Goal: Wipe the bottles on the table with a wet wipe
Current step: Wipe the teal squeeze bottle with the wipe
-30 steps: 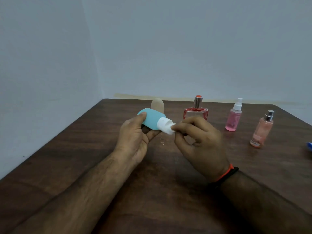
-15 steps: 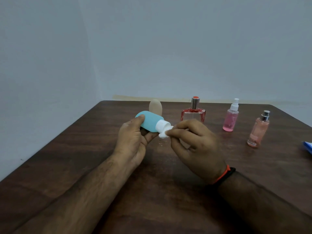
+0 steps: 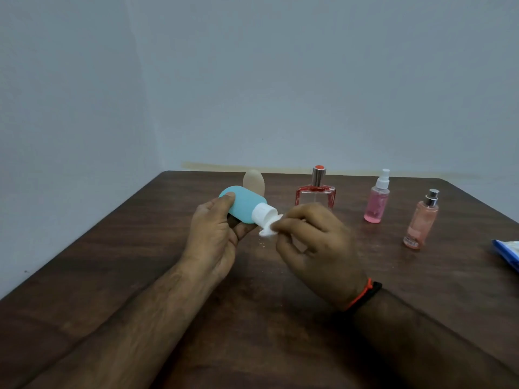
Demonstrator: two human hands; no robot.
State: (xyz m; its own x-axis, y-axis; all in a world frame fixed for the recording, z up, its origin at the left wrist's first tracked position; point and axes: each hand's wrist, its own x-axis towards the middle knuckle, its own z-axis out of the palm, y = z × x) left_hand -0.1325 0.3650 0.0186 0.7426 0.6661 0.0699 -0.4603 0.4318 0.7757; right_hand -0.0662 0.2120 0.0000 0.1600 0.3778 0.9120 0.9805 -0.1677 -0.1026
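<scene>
One head-worn view only. It is looking forward and down from the person's own position across the table, taking in both forearms close in the foreground, and facing the wall beyond the table's far edge.

- A dark brown wooden table fills the lower half of the view, its grain running across in darker and lighter streaks.
- Its far edge sits close to the back wall, which is plain pale grey-blue.
- A second wall of the same colour stands on the left, and the two meet in a corner.
- A yellowish strip runs along the foot of the back wall.
- The light is soft and even.
</scene>
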